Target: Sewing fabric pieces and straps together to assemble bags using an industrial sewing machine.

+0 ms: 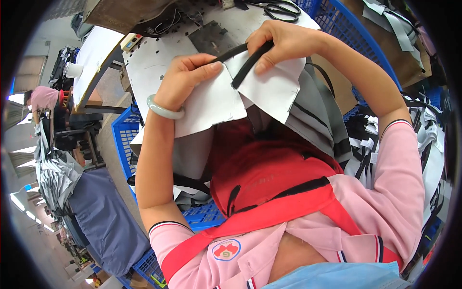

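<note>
The left hand (pixel 185 79) is closed, thumb pinching one end of a black strip (pixel 245 60) against a white fabric piece (pixel 216 103), while the right hand (pixel 284 43), at its two o'clock, is curled shut on the strip's other end and a second white fabric panel (pixel 274 89). Black scissors (pixel 281 9) lie on the white worktable (pixel 149 72) at twelve o'clock from the right hand; a blue plastic crate (pixel 122 132) sits at seven o'clock from the left hand, beside the forearm.

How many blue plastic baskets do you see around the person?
3: one basket beside the left arm, one behind the right forearm, one at the lower left. Others may be hidden under fabric.
</note>
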Demonstrator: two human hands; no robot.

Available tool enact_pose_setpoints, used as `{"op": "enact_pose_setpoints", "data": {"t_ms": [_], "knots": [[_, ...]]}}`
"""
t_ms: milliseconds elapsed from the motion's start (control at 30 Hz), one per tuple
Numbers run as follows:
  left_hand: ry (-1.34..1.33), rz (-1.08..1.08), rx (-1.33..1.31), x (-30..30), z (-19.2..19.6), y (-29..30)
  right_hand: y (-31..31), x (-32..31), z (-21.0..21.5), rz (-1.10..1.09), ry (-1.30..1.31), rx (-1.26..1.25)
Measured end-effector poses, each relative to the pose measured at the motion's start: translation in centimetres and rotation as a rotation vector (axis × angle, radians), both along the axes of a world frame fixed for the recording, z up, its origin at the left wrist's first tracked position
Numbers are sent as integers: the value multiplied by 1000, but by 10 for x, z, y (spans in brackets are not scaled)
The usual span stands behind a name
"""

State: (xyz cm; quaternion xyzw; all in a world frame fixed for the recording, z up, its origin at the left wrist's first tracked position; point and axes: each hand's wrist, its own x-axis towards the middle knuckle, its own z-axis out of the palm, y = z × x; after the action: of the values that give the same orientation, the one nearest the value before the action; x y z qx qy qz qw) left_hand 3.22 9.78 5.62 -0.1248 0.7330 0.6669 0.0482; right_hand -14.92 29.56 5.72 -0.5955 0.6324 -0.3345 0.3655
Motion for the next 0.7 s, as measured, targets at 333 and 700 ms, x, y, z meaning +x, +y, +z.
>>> {"op": "enact_pose_setpoints", "data": {"t_ms": [333, 700], "knots": [[66, 185, -107, -33, -8, -23, -27, -29, 1, -116, 104, -7], [107, 308, 34, -55, -28, -40, -49, -48, -5, -132, 66, 13]]}}
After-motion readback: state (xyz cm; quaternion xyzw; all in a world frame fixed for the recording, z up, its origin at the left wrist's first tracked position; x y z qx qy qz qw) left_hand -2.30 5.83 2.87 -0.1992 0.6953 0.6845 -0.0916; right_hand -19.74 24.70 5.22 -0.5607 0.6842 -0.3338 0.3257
